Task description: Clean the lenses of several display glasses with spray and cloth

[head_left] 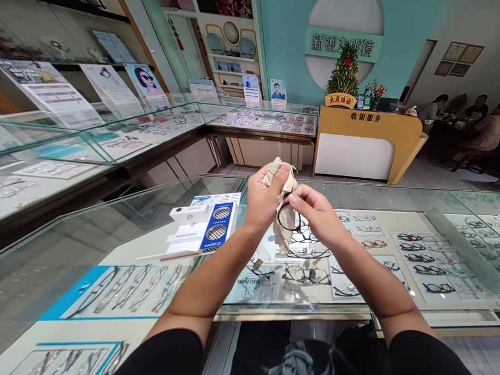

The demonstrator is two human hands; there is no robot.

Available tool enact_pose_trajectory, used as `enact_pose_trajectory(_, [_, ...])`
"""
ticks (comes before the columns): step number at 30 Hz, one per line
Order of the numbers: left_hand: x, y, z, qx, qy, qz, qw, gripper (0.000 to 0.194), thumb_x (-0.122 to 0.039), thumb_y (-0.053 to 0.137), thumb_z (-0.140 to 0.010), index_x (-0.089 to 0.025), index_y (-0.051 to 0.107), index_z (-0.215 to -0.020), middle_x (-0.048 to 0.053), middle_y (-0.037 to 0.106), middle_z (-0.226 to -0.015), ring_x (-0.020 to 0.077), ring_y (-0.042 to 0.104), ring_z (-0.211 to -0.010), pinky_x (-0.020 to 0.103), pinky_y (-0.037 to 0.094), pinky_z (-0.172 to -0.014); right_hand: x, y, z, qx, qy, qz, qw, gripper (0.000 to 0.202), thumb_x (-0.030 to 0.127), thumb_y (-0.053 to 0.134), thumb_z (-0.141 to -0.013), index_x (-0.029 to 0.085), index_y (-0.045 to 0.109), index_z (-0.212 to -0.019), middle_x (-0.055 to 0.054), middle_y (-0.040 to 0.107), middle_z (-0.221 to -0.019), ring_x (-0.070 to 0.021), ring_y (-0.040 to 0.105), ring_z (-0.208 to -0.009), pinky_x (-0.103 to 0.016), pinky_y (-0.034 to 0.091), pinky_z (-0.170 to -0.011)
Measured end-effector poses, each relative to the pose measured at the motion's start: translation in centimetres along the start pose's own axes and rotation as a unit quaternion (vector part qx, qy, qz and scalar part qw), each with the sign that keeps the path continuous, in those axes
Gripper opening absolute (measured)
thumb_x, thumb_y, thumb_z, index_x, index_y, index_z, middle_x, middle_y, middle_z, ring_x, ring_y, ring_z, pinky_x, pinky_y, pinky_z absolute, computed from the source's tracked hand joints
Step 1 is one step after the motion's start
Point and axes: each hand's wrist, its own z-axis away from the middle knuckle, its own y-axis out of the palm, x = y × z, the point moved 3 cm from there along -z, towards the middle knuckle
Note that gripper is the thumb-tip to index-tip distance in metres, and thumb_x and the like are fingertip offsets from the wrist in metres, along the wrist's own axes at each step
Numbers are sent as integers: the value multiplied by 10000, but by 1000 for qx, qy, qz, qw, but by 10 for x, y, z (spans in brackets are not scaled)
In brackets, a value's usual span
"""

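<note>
**Dark-rimmed glasses point(289, 229) and a beige cloth point(288, 180) being held over a glass counter point(295, 315)**

The counter's front edge is running just ahead of the person's body, with both bare forearms reaching across it. Its back edge is lying beyond the hands, and a strip of floor point(242, 170) is opening behind that, before the far display cases point(260, 134). Open air is surrounding the hands above the glass top.

The glasses are hanging tilted between the two hands, one rounded rim showing below the fingers and part of the frame disappearing behind them. The left hand point(261, 201) is closing around the bunched cloth, thumb on top, while a loose end is drooping behind the rim. Whether its fingers are pressing a lens through the fabric, I cannot tell. The right hand point(317, 212) is pinching the frame between thumb and fingertips.

A blue-and-white display stand point(220, 222) is standing to the left of the left forearm, limiting sideways room there. Inside the counter, rows of spectacles point(425, 269) are lying on pale trays. Farther off, a yellow cash desk point(406, 135) is bearing a leafy plant point(344, 70), and people point(492, 130) are sitting at the far right.
</note>
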Motion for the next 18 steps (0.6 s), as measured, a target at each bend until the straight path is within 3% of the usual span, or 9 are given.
enact_pose_trajectory(3, [3,-2,-7,29,-52,28,998,580,-734,859,-784,-171,724,-814,5,661,-675,118,585,-606,237,453,-560,4,-6,-2,-14,4,-16,1000,469,643,850,-802,225,638,-830,6,620,-826,-145,521,-769,-292,460,-750])
enact_pose_trajectory(6, [6,-10,-15,67,-127,50,988,533,-696,791,-876,-166,766,-929,75,767,-816,202,731,-784,278,550,-645,12,-19,-6,-31,15,-50,998,470,628,881,-743,235,628,-792,1,630,-861,-134,489,-723,-287,452,-698])
enact_pose_trajectory(9, [6,-17,-21,97,-179,68,977,510,-653,685,-980,-164,790,-1085,123,809,-985,239,777,-937,318,609,-741,18,-31,-8,-58,13,-58,997,475,612,894,-716,246,598,-779,-6,635,-910,-140,485,-739,-286,451,-685])
enact_pose_trajectory(11, [2,-20,-22,105,-181,81,974,527,-652,638,-1012,-172,782,-1175,133,811,-1072,251,781,-1012,339,634,-803,20,-37,-8,-80,-8,-42,996,437,585,873,-748,249,597,-790,-17,648,-968,-154,528,-810,-291,478,-750])
enact_pose_trajectory(15, [-9,-22,-20,90,-161,91,979,539,-676,582,-1039,-239,738,-1313,106,792,-1221,260,768,-1115,352,654,-841,25,-44,-5,-147,-114,62,981,304,511,767,-885,253,616,-829,-68,676,-1185,-222,613,-1125,-352,499,-980])
enact_pose_trajectory(18, [-14,-13,-11,80,-166,112,976,534,-646,528,-1075,-282,682,-1435,85,769,-1306,250,756,-1166,338,649,-856,27,-37,1,-180,-212,252,927,190,404,640,-1010,254,620,-896,-88,706,-1110,-245,630,-1108,-405,478,-1015])
